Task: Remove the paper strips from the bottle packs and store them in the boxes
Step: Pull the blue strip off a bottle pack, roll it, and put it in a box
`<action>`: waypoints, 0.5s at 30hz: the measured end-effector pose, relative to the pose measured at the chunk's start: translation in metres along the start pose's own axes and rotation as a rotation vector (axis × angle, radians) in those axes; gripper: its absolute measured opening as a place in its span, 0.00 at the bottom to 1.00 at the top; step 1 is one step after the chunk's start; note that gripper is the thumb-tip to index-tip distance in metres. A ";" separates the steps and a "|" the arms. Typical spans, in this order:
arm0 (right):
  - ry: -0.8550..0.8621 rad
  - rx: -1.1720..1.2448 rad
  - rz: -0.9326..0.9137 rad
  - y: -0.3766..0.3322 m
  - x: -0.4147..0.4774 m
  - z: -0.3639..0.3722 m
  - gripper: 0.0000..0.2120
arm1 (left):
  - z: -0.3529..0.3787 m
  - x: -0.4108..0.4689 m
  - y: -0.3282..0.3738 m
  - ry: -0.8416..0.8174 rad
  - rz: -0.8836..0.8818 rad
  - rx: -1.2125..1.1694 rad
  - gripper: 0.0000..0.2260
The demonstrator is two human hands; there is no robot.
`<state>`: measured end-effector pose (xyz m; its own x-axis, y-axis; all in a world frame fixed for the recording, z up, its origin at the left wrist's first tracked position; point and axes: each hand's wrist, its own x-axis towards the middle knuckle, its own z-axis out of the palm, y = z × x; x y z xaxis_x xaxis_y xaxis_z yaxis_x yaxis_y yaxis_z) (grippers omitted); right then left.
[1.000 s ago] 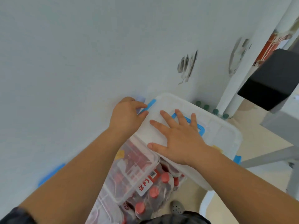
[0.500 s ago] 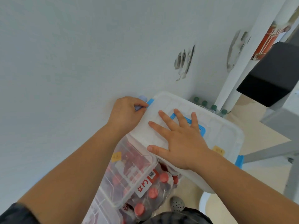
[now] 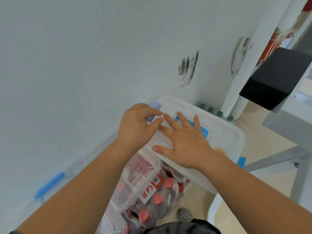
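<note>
A white storage box lid (image 3: 224, 132) with a blue handle (image 3: 205, 130) lies tilted against the wall. My right hand (image 3: 184, 144) rests flat on it, fingers spread. My left hand (image 3: 135, 127) is at the lid's far left corner, its fingers curled around a pale lilac clip (image 3: 154, 105). Below the lid a shrink-wrapped pack of red-capped bottles (image 3: 162, 198) stands on the floor, with a white and red paper strip (image 3: 151, 190) across it. A clear box (image 3: 140, 174) with red contents overlaps the pack on the left.
The white wall is close on the left, with a blue latch (image 3: 49, 184) low on it. Green-capped bottles (image 3: 219, 114) stand by a white post (image 3: 244, 65). A black block (image 3: 273, 78) juts in at right. My shoe (image 3: 184, 215) is on the beige floor.
My left hand's fingers have closed over the lid's corner, hiding the blue latch seen before. The right hand has slid slightly left on the lid, toward the left hand.
</note>
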<state>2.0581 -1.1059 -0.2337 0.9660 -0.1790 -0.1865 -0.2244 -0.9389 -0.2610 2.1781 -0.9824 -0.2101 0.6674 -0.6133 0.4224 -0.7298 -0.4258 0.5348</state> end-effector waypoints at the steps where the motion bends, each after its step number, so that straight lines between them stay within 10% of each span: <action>1: 0.031 0.048 0.020 0.002 -0.005 -0.003 0.39 | -0.002 -0.009 0.007 -0.015 -0.008 -0.045 0.05; 7: 0.288 0.246 0.192 0.025 -0.068 -0.003 0.40 | -0.006 -0.044 0.039 -0.125 -0.009 -0.184 0.08; 15: 0.775 0.528 0.456 0.051 -0.150 0.048 0.14 | 0.013 -0.084 0.084 -0.440 0.260 -0.108 0.20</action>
<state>1.8955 -1.1124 -0.2642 0.5511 -0.7995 0.2389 -0.4360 -0.5201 -0.7345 2.0583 -0.9755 -0.2103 0.3240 -0.9211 0.2158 -0.8282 -0.1660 0.5353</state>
